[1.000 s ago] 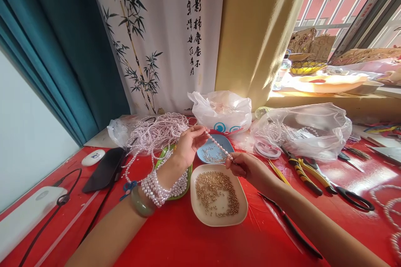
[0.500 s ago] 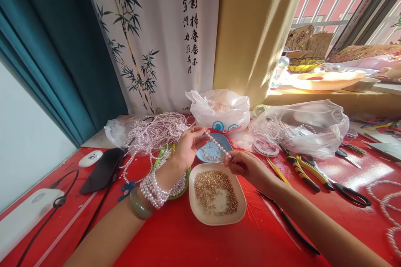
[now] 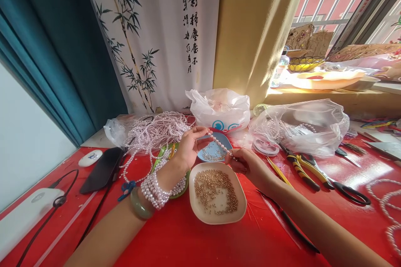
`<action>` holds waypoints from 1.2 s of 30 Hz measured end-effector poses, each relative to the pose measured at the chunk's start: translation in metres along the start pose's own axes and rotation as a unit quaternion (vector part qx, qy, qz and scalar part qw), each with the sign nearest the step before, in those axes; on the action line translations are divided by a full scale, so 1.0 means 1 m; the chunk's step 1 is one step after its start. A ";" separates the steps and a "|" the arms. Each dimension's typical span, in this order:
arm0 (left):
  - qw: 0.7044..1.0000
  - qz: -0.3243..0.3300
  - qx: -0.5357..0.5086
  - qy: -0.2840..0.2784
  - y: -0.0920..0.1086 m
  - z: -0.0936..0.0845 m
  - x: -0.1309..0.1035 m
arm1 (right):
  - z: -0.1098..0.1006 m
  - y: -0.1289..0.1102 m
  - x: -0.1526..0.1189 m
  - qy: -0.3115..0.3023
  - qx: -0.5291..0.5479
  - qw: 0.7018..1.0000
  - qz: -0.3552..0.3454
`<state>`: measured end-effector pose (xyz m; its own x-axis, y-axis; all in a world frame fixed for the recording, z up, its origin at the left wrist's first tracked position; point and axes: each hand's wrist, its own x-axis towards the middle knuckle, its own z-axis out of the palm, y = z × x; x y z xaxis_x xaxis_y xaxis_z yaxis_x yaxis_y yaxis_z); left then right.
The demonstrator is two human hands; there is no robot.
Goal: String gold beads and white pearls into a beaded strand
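A short pearl bead strand (image 3: 220, 144) is stretched between my two hands, sloping down to the right. My left hand (image 3: 190, 147) pinches its upper end, and several pearl strands and a green bangle circle that wrist. At the lower end, my right hand (image 3: 243, 161) is closed on the strand with thumb and fingers. Beneath it lies a blue dish (image 3: 209, 155) with small metallic pieces. Nearer me is a cream dish (image 3: 196, 215) with many gold beads. A green tray (image 3: 184, 190) holding pearl beads is partly hidden behind my left wrist.
A heap of pearl strands (image 3: 159, 127) lies at the back left, beside plastic bags (image 3: 219, 110). On the right are yellow-handled pliers (image 3: 313, 171), scissors (image 3: 352, 194), tweezers (image 3: 278, 171) and a loose bead strand (image 3: 384, 206). A phone (image 3: 105, 171) lies left.
My right hand has shifted slightly to the right, and the strand has moved a little with it. My left hand stays almost in place.
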<state>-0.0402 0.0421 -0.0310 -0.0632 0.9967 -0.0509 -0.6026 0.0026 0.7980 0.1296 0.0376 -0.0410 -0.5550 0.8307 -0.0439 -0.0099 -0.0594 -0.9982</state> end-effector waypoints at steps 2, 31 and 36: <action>1.000 -0.005 0.002 0.001 0.000 0.000 0.000 | 0.000 0.000 0.000 0.004 -0.011 1.000 0.000; 0.997 -0.066 0.018 -0.019 -0.002 0.012 -0.010 | 0.000 -0.004 -0.003 0.044 -0.063 0.997 0.009; 0.997 -0.077 0.025 -0.022 -0.001 0.013 -0.012 | 0.002 -0.005 -0.002 0.040 -0.027 0.999 -0.002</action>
<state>-0.0285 0.0313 -0.0239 0.0618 0.9869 -0.1490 -0.5621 0.1577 0.8119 0.1296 0.0350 -0.0361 -0.4864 0.8728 -0.0400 0.0333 -0.0272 -0.9991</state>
